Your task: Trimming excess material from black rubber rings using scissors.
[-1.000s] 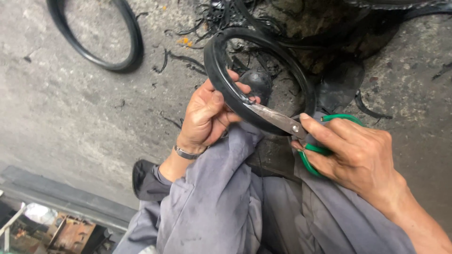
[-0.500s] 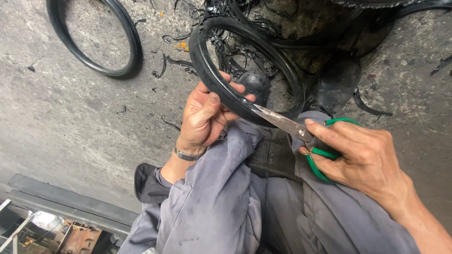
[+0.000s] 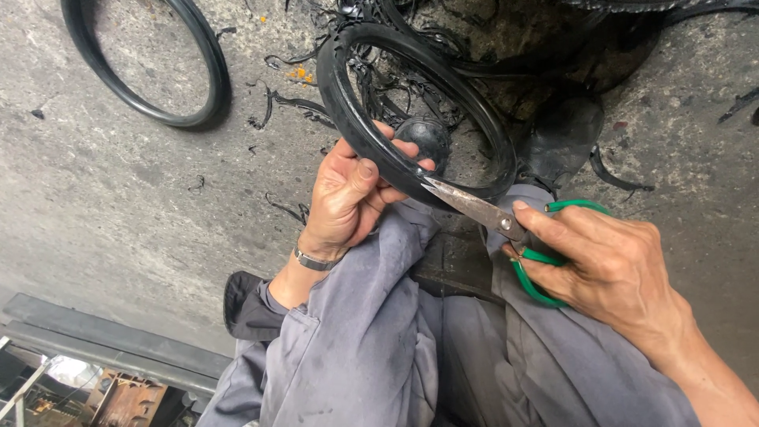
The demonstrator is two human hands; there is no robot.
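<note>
Black rubber ring (image 3: 360, 119), thick, dull, with a ragged nicked outer edge along the upper left; held up over the lap, tilted, above grey trousers (image 3: 371, 332) and a concrete floor (image 3: 118, 198). Through its opening, a dark rounded shoe toe (image 3: 424, 136) and a tangle of thin black rubber trimmings (image 3: 379, 87). No containers in sight. Left hand (image 3: 348, 198) wrapped round the ring's lower left arc: thumb pressed flat on the near face, fingers (image 3: 395, 150) curled tight behind and over the rim, clamping it. Metal bracelet (image 3: 315, 259) on that wrist. Right hand (image 3: 609, 265) closed round the green loops of scissors (image 3: 482, 212), index finger stretched along the top toward the pivot, other fingers folded through and round the handles. Rusty blades nearly together, tips touching the ring's lower edge just beside the left thumb; whether rubber sits between the blades, hard to tell. Second, thinner black ring (image 3: 142, 59) lying flat on the floor at upper left, well apart. More black rubber scraps (image 3: 285, 103) scattered between the two rings. Dark metal bar (image 3: 103, 340) at lower left.
</note>
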